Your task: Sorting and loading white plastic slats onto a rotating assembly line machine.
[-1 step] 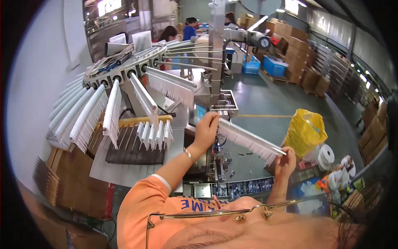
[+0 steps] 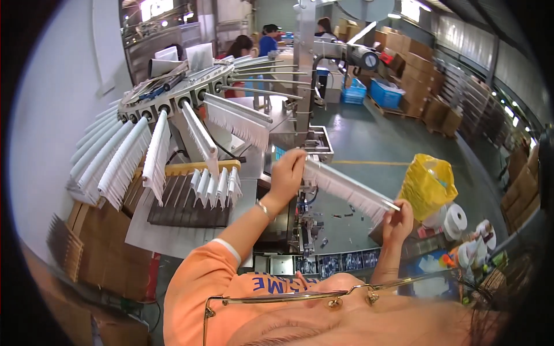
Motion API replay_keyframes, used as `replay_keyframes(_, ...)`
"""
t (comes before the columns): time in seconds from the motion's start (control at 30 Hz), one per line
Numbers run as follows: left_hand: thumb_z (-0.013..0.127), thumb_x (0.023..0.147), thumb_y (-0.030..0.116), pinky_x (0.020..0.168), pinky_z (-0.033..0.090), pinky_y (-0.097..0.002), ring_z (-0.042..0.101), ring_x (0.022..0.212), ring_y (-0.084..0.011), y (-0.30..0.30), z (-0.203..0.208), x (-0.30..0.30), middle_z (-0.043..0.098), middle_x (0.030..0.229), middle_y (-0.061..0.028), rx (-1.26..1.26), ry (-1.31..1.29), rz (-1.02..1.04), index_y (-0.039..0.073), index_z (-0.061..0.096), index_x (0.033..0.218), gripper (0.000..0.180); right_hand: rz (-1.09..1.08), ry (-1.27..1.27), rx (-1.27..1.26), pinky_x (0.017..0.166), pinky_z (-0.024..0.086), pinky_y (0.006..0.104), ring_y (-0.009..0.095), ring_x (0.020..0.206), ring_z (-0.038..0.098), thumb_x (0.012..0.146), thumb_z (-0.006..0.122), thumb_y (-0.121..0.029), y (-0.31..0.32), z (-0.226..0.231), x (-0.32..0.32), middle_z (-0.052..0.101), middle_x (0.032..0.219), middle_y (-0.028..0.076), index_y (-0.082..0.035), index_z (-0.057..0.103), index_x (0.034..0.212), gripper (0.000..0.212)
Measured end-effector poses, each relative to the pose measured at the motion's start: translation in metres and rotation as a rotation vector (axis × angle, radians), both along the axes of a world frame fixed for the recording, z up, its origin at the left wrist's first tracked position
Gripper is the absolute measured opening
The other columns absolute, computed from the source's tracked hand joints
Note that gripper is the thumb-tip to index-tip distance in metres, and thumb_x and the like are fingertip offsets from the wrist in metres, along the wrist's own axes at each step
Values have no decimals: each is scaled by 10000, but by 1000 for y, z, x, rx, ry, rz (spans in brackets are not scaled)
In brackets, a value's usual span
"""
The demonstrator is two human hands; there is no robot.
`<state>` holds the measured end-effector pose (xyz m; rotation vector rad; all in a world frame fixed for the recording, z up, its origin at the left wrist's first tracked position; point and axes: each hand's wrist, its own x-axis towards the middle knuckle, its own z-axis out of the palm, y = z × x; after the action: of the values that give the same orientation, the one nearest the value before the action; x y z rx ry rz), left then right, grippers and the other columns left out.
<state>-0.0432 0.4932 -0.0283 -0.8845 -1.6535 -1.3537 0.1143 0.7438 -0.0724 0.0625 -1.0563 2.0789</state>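
In front of me I hold a thin metal rod (image 2: 378, 199) with a row of white fringe-like strands (image 2: 340, 187) hanging from it. My left hand (image 2: 287, 176) is closed round its upper left end. The fingers of my right hand (image 2: 398, 222) pinch its lower right end, so the rod slopes down to the right. Left of my left hand is a round turntable (image 2: 190, 86) with rods fanned out from its rim. Several of these carry the same white strands (image 2: 124, 164). Below it, a yellow-edged rack (image 2: 199, 167) bears shorter white bundles (image 2: 216, 187).
A steel post (image 2: 304, 75) and a machine bench with metal parts (image 2: 311, 230) stand ahead. To the right are a yellow bag (image 2: 427, 184) and white rolls (image 2: 455, 221). Blue crates (image 2: 385, 93), stacked cartons (image 2: 415, 75) and several people sit farther back.
Both my hands have risen very slightly with the rod, keeping the same grip. The surroundings have shifted a little in the picture.
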Motion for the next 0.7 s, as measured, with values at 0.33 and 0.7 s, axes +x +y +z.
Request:
replay_keyframes(0.33,491,795,13,626,427,-333,541,695,-267,8,94,-51,541,771,-115,-55,131,411,106,596,1074,312,169,288,136,523,339,237,125,536,441,893,445,-241,6,93,-102,498,600,51,-8,558,893,259)
replay_keyframes(0.7,552,756,73,630,414,-377,505,769,-300,-1,9,49,510,855,-132,-448,53,201,52,539,1028,273,487,217,334,534,392,174,58,585,494,881,508,-125,-95,133,-198,604,761,44,-29,566,994,160)
